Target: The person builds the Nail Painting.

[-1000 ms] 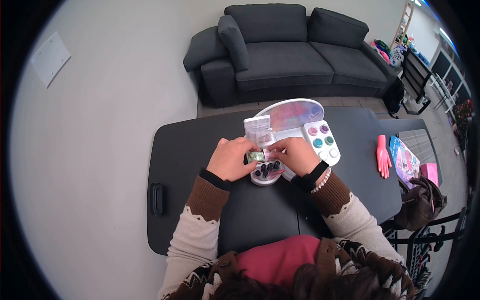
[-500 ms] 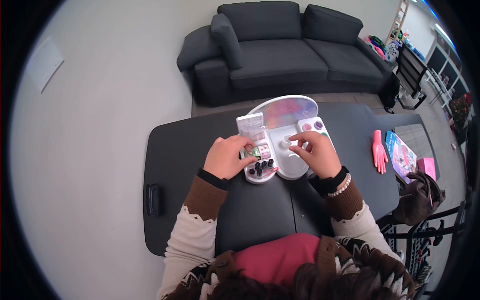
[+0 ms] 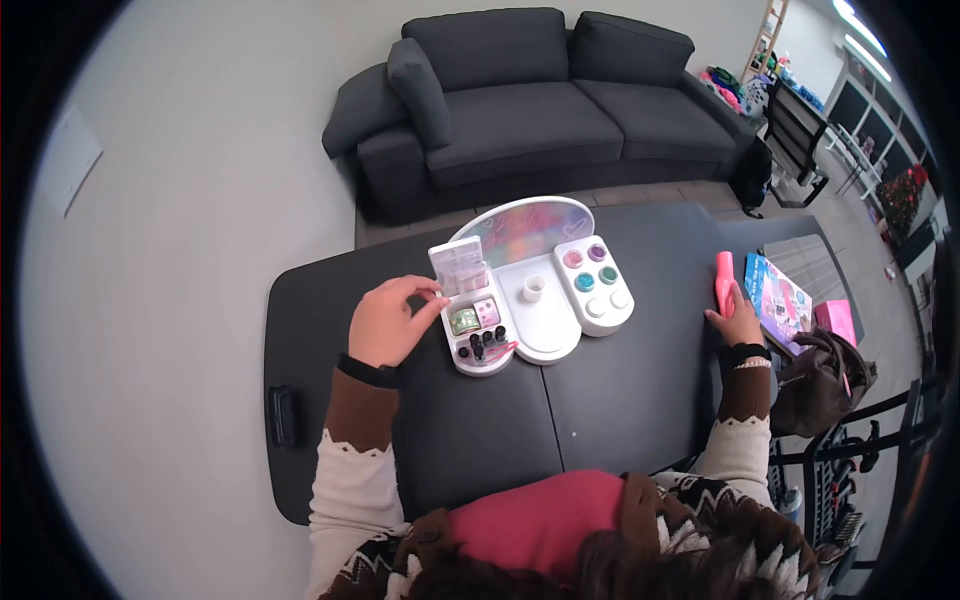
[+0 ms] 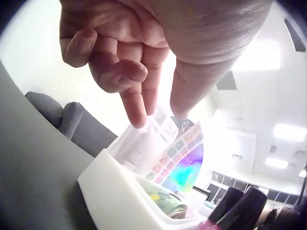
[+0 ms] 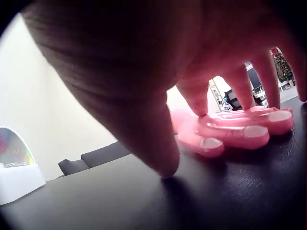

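Note:
My left hand [image 3: 385, 320] is at the left side of a white nail-art station [image 3: 550, 352], its fingertips right at a clear plastic case [image 3: 460, 268]. In the left wrist view two straight fingers [image 4: 136, 112] reach the case, while the other fingers bend loosely. Below the case are a green roll [image 3: 464, 321], a pink-and-white roll [image 3: 488, 312] and several small black-capped bottles [image 3: 478, 348]. My right hand [image 3: 738, 325] is over a pink model hand [image 5: 235, 134] lying palm-down on the table. Its fingers are spread and straight, the thumb on the tabletop beside the model.
A small white cup [image 3: 534, 290] stands mid-station, with glitter pots [image 3: 584, 282] to its right. Beyond the model hand are a printed box [image 3: 780, 300], a pink box [image 3: 834, 318] and a dark bag [image 3: 815, 385]. A grey sofa [image 3: 530, 120] stands behind the black table [image 3: 640, 400].
My right hand let go of the white cup inside the station and moved right to the pink model hand. My left hand drew back from the rolls to the clear case.

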Available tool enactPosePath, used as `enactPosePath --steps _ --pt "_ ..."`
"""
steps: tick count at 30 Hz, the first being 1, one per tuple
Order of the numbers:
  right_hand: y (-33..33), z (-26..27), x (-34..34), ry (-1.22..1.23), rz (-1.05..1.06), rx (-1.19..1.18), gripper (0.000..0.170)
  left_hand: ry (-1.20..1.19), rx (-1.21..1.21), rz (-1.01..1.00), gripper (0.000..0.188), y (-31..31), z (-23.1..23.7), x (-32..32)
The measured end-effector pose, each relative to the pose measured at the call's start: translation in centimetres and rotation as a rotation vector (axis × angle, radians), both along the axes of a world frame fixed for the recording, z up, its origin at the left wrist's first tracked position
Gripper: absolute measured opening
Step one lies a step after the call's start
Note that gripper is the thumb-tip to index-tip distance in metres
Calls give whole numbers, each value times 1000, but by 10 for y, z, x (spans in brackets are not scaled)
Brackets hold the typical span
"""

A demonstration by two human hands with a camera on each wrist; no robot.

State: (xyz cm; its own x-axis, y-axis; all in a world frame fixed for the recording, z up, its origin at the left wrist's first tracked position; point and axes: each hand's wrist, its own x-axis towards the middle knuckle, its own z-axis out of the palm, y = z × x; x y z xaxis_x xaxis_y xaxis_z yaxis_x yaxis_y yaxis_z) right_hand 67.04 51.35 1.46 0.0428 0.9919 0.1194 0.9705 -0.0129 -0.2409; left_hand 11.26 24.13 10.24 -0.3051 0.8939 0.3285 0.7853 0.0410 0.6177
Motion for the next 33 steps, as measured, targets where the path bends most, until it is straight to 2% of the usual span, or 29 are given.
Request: enactPosePath --steps 1,3,5,7,8,10,12,14,15,16,18,20,22,23,25,27,29,33 --pt "10 -4 13 -5 6 5 92 -5 5 6 27 -1 0 3" --pt "23 -5 26 90 89 -38 93 -276 90 117 29 -7 -1 10" --pt "29 -3 27 37 112 -61 93 -324 83 113 31 -14 -17 10" --pt "31 0 18 171 75 -89 92 -641 196 112 32 -18 -42 10" --pt "30 5 12 282 99 -113 91 -669 177 111 35 -23 -51 8" --pt "6 34 -23 551 173 -156 89 -770 162 152 38 -30 -55 15" --pt "-30 69 -70 932 416 -289 75 -895 96 180 45 -36 -63 19" --pt "-73 102 -120 986 649 -358 78 -981 87 161 46 -36 -66 24" --pt "-97 110 -145 1067 699 -434 79 -1060 72 136 48 -37 -67 27" --pt "-117 120 -166 1011 765 -476 79 -1066 74 142 48 -37 -67 29" --pt "-132 113 -196 1094 813 -558 76 -1084 76 79 53 -36 -65 33" --pt "-142 111 -220 1090 821 -588 74 -1129 112 84 55 -37 -67 38" --pt "-148 103 -238 907 770 -366 74 -1177 152 91 59 -39 -65 44" --pt "-152 101 -246 900 782 -367 74 -1179 164 98 59 -39 -65 45" --pt "-159 99 -261 319 743 69 80 -1178 190 74 58 -41 -65 47" --pt "-162 94 -274 297 718 71 85 -1173 195 53 57 -42 -63 49" --pt "-165 87 -280 135 681 159 83 -1194 230 53 51 -42 -63 51" --pt "-163 75 -287 69 675 221 83 -1180 237 37 50 -43 -70 49"
